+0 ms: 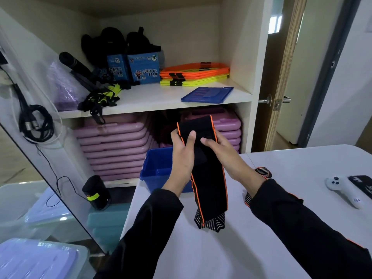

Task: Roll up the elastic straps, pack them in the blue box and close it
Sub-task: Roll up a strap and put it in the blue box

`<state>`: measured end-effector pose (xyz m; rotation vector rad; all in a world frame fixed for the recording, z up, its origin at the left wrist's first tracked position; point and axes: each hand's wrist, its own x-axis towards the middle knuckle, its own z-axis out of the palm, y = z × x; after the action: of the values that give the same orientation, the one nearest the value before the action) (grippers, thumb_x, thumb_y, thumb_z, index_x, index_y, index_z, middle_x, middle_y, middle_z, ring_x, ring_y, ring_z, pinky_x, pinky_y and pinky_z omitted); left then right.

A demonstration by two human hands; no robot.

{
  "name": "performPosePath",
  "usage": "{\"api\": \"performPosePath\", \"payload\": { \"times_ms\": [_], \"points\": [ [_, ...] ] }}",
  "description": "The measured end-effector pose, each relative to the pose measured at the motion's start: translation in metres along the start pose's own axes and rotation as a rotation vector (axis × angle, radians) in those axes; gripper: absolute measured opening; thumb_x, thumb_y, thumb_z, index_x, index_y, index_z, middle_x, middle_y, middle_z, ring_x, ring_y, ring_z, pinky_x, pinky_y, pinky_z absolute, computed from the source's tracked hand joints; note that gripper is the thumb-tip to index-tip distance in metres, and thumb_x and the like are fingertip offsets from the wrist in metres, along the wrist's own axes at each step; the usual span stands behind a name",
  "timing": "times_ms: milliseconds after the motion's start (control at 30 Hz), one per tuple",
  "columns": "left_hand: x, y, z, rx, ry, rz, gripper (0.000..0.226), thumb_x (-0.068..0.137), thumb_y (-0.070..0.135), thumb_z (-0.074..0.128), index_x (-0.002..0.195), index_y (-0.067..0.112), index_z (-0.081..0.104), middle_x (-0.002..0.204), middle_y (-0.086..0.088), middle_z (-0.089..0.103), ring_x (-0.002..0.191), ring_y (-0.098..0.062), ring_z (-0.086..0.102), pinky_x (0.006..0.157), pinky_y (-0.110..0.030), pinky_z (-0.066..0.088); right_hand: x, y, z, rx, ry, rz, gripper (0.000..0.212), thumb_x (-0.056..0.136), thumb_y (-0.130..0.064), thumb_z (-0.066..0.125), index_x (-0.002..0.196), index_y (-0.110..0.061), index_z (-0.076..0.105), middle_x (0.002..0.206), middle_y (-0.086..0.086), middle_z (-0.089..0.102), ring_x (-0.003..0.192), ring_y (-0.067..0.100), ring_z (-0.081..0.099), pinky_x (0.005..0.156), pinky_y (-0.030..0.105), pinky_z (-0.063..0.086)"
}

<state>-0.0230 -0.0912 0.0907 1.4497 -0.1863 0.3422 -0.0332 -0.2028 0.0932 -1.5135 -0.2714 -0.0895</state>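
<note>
A black elastic strap with orange edges (209, 184) hangs upright above the white table (291, 168), its striped lower end touching the tabletop. My left hand (182, 154) grips its upper left edge, thumb on the front. My right hand (223, 154) holds the upper right edge. The open blue box (155, 174) stands on the table's far left corner, right behind my left hand. Its blue lid (207, 94) lies on the cupboard shelf. A second striped strap (262, 173) lies on the table, partly hidden under my right forearm.
A white controller (342, 190) and a dark object (362, 184) lie at the table's right. The cupboard holds purple cases (112, 146), orange and yellow frames (195, 75) and blue cartons (144, 69). A black roll (96, 192) sits on plastic bins left of the table.
</note>
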Motion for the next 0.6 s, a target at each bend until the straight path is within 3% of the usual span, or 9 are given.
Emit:
{"api": "performPosePath", "payload": {
  "times_ms": [67, 133, 267, 367, 433, 600],
  "points": [
    [0.009, 0.005, -0.001, -0.037, -0.039, 0.014, 0.030, 0.093, 0.023, 0.051, 0.120, 0.015, 0.041, 0.105, 0.009, 0.058, 0.105, -0.013, 0.056, 0.095, -0.030, 0.046, 0.002, -0.007, -0.003, 0.070, -0.045, 0.010, 0.027, 0.091, -0.011, 0.053, 0.116, -0.019, 0.057, 0.111, 0.000, 0.067, 0.102, 0.015, 0.064, 0.094, 0.028, 0.049],
    [0.012, 0.009, -0.001, 0.001, -0.102, 0.033, 0.029, 0.091, 0.023, 0.054, 0.117, 0.019, 0.042, 0.103, 0.011, 0.058, 0.104, -0.012, 0.057, 0.089, -0.022, 0.048, 0.009, -0.014, -0.006, 0.099, -0.011, -0.015, 0.024, 0.090, -0.005, 0.053, 0.111, -0.015, 0.058, 0.104, 0.003, 0.067, 0.096, 0.018, 0.064, 0.091, 0.031, 0.050],
    [-0.003, -0.005, 0.003, 0.100, -0.251, -0.005, 0.050, 0.085, 0.023, 0.063, 0.128, 0.023, 0.037, 0.103, 0.023, 0.056, 0.090, 0.012, 0.059, 0.078, -0.005, 0.049, 0.026, -0.036, -0.006, 0.168, 0.126, -0.068, 0.021, 0.091, -0.005, 0.051, 0.110, -0.015, 0.056, 0.099, 0.000, 0.065, 0.095, 0.016, 0.061, 0.094, 0.035, 0.048],
    [-0.004, -0.014, 0.002, 0.092, -0.301, -0.033, 0.035, 0.086, 0.020, 0.063, 0.112, 0.037, 0.047, 0.103, 0.024, 0.059, 0.091, 0.013, 0.060, 0.087, -0.015, 0.050, 0.031, -0.045, -0.005, 0.087, 0.155, -0.125, 0.020, 0.092, -0.009, 0.052, 0.109, -0.019, 0.055, 0.106, 0.001, 0.063, 0.104, 0.016, 0.059, 0.100, 0.036, 0.046],
    [-0.001, -0.012, 0.001, 0.124, -0.318, -0.009, 0.028, 0.088, 0.019, 0.060, 0.101, 0.041, 0.050, 0.100, 0.021, 0.061, 0.087, 0.014, 0.061, 0.081, -0.012, 0.051, 0.033, -0.045, -0.005, 0.047, 0.160, -0.136, 0.021, 0.092, -0.010, 0.051, 0.109, -0.022, 0.053, 0.112, 0.001, 0.061, 0.111, 0.018, 0.058, 0.102, 0.037, 0.045],
    [-0.001, -0.020, -0.004, 0.096, -0.338, -0.125, 0.012, 0.087, 0.021, 0.061, 0.095, 0.029, 0.060, 0.098, 0.007, 0.068, 0.093, -0.010, 0.065, 0.086, -0.026, 0.053, 0.037, -0.047, -0.013, 0.101, 0.159, -0.150, 0.022, 0.092, -0.010, 0.051, 0.112, -0.021, 0.053, 0.104, -0.005, 0.063, 0.103, 0.012, 0.059, 0.101, 0.035, 0.045]
  ]
}}
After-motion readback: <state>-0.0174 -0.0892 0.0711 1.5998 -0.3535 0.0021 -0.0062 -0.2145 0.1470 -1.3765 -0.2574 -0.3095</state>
